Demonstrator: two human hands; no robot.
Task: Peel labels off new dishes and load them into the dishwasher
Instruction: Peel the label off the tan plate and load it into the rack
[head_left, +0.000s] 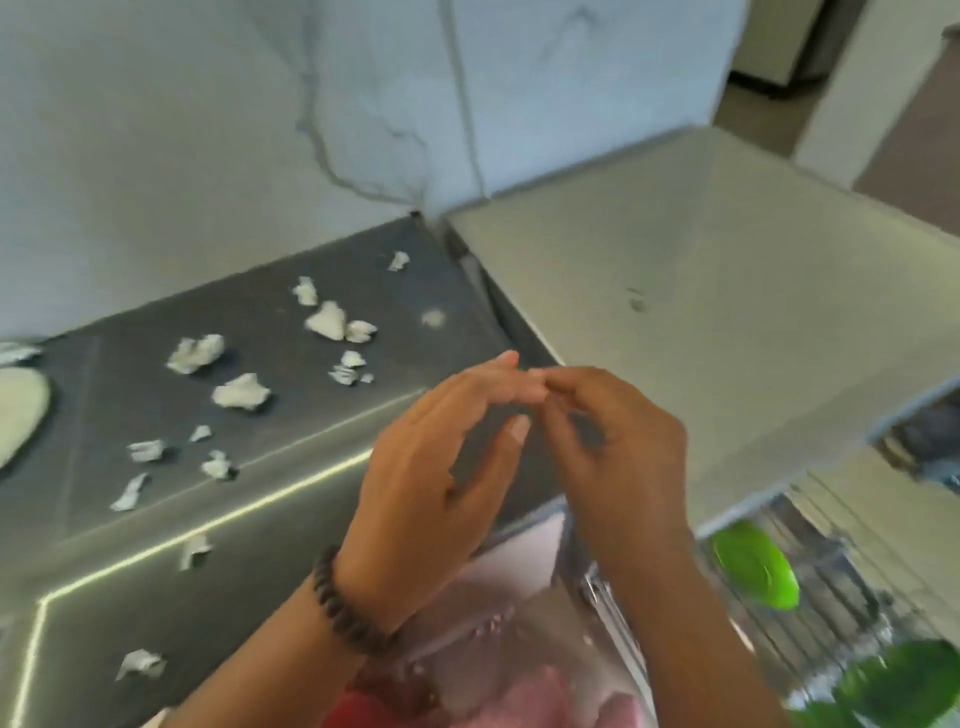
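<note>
both hands are raised at centre, fingertips meeting. left hand (436, 467): fingers nearly straight, bead bracelet (345, 603) on the wrist. right hand (618, 447): fingers curled toward the left fingertips; whether they pinch a label scrap cannot be told from the blur. peeled label scraps (241, 391) lie scattered on the dark counter (311, 415), left. green dishes (753, 569) stand in the dishwasher rack (810, 530), near right.

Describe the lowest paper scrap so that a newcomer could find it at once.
Start at the dark grey counter on the left, strewn with white label scraps. Follow its bright front edge down: one crumpled scrap lies alone below it, nearest the camera, left of the braceleted wrist.
</note>
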